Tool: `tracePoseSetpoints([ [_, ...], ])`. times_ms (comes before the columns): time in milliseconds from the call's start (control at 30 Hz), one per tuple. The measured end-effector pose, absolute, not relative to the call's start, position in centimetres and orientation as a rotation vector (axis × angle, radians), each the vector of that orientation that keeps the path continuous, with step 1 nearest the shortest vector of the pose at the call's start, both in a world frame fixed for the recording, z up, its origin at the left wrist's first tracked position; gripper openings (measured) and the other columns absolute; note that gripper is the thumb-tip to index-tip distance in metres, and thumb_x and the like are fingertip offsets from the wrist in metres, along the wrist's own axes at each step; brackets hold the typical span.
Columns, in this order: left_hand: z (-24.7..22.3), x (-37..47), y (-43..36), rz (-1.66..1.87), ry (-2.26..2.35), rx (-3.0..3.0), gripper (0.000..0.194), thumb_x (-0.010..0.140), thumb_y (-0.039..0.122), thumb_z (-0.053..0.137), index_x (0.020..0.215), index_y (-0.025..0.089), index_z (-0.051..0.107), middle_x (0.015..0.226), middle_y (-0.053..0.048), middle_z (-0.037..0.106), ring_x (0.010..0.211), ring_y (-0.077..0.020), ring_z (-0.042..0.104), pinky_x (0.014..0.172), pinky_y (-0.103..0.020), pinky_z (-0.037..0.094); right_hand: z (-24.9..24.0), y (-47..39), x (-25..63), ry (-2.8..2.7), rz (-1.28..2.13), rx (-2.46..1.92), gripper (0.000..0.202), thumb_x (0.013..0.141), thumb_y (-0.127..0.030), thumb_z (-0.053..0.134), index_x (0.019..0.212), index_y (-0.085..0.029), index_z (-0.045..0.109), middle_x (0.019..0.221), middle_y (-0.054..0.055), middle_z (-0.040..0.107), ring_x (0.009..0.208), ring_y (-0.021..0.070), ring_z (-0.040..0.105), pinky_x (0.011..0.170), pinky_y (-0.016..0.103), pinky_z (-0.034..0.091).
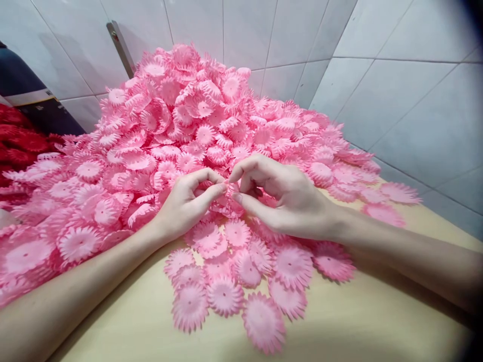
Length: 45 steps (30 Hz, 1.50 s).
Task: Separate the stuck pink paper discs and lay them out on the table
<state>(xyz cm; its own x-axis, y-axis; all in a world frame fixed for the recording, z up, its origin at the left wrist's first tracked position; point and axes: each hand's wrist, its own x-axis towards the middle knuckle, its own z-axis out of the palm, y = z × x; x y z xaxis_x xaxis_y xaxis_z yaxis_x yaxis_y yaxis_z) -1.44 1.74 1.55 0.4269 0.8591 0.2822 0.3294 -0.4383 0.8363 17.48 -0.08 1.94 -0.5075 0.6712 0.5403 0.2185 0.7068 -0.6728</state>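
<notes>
A tall heap of pink fringed discs [206, 134] fills the middle of the view, and several single discs [225, 295] lie flat in front of it. My left hand [190, 201] is at the front of the heap, thumb and index finger pinched together at the tips. What that pinch holds is too small to make out. Close to its right, my right hand [281, 196] has its fingers curled, with a gap between thumb and index finger and nothing visible in it. The fingertips of both hands nearly meet over the pink discs.
The discs rest on a pale yellow table [339, 322]. Red fringed pieces [22, 141] lie at the far left, beside a dark object [37, 95]. A metal strip [121, 48] leans behind the heap, against the tiled wall [407, 95].
</notes>
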Motion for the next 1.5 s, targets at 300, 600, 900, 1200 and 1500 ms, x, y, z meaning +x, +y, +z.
tracePoseSetpoints([
  [300, 1.3, -1.6, 2.1, 1.004, 0.967, 1.813, 0.014, 0.083, 0.025, 0.055, 0.076, 0.015, 0.060, 0.078, -0.001, 0.063, 0.071, -0.0118, 0.054, 0.069, -0.024, 0.043, 2.8, -0.5, 17.6, -1.903, 0.834, -0.840, 0.025, 0.073, -0.005, 0.056, 0.090, -0.022, 0.050, 0.069, -0.003, 0.047, 0.059, 0.0111, 0.047, 0.048, 0.026, 0.038],
  [600, 1.2, -1.8, 2.0, 0.994, 0.860, 1.732, 0.018, 0.079, 0.018, 0.048, 0.063, 0.015, 0.053, 0.074, -0.003, 0.062, 0.073, -0.0145, 0.056, 0.072, -0.027, 0.044, 2.2, 1.5, 19.1, -1.795, 0.365, -0.888, 0.023, 0.069, -0.002, 0.056, 0.078, -0.022, 0.062, 0.058, -0.004, 0.049, 0.050, 0.0089, 0.040, 0.043, 0.026, 0.031],
  [900, 1.0, -1.7, 1.9, 1.070, 0.906, 1.637, 0.021, 0.075, 0.023, 0.066, 0.064, 0.016, 0.050, 0.064, 0.002, 0.059, 0.065, -0.0122, 0.059, 0.067, -0.025, 0.047, 2.8, 1.6, 19.1, -1.692, 0.666, -0.835, 0.010, 0.075, -0.012, 0.064, 0.068, -0.019, 0.063, 0.066, -0.001, 0.062, 0.059, 0.0113, 0.054, 0.053, 0.027, 0.045],
  [1200, 0.6, -1.5, 2.1, 1.127, 0.993, 1.704, 0.024, 0.072, 0.025, 0.073, 0.076, 0.017, 0.051, 0.069, 0.002, 0.057, 0.059, -0.0080, 0.054, 0.055, -0.019, 0.043, 2.5, 0.5, 18.3, -1.745, 0.742, -0.808, 0.013, 0.072, -0.010, 0.068, 0.074, -0.019, 0.058, 0.073, -0.001, 0.062, 0.066, 0.0124, 0.059, 0.059, 0.029, 0.051],
  [1500, 1.1, -1.4, 2.0, 1.054, 0.908, 1.899, 0.014, 0.084, 0.030, 0.062, 0.084, 0.016, 0.066, 0.087, -0.002, 0.067, 0.083, -0.0123, 0.061, 0.077, -0.023, 0.048, 2.8, 0.0, 18.1, -1.854, 0.785, -0.831, 0.015, 0.077, -0.013, 0.066, 0.067, -0.018, 0.057, 0.062, -0.002, 0.056, 0.054, 0.0092, 0.049, 0.047, 0.025, 0.041],
])
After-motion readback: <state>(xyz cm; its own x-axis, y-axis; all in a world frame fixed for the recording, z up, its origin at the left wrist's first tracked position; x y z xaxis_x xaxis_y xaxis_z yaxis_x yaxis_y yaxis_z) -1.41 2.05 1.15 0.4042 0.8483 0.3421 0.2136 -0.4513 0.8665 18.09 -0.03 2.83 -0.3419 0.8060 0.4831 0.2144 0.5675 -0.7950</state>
